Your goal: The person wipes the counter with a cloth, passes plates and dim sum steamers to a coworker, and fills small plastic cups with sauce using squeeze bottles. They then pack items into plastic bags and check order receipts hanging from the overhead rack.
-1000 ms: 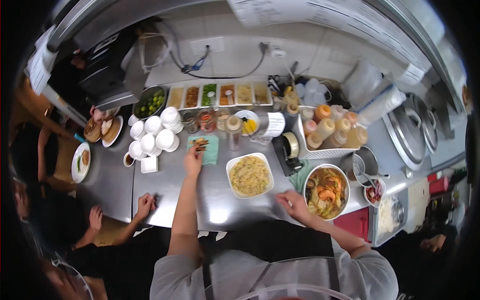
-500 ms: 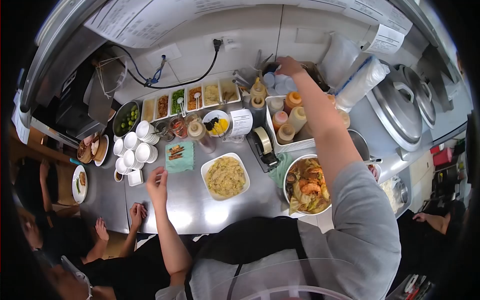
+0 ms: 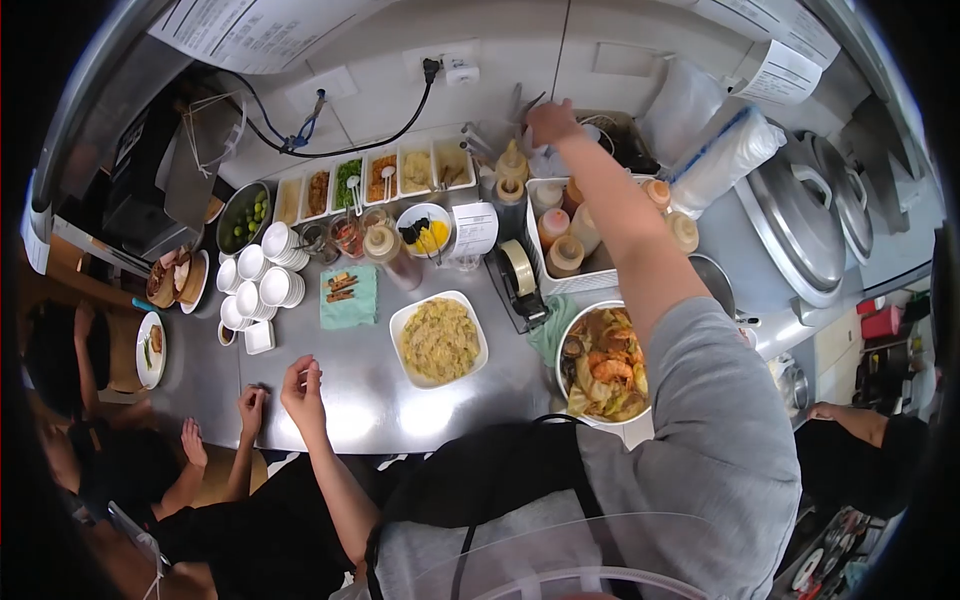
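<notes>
My left hand [image 3: 304,392] hovers above the steel counter's front part, left of the white bowl of yellowish rice [image 3: 440,340]. Its fingers are loosely bent with the thumb apart, and nothing shows in them. My right arm stretches to the back of the counter. There my right hand [image 3: 552,122] reaches down over clear plastic cups or lids [image 3: 548,163], behind the white basket of sauce bottles [image 3: 568,280]. The fingertips are partly hidden, so I cannot make out what they hold. Below that arm stands a large bowl of shrimp and cabbage [image 3: 607,365].
Stacked white dishes [image 3: 281,287], a green cloth with brown sticks [image 3: 348,297], a tape dispenser [image 3: 517,285], a squeeze bottle [image 3: 392,258] and topping trays [image 3: 383,175] crowd the counter. Lidded pots [image 3: 790,220] stand right. Another person's hand [image 3: 252,410] is near my left.
My right hand has shifted slightly left over the plastic cups or lids. My left hand has moved down, toward the counter's front edge. The view has shifted a little.
</notes>
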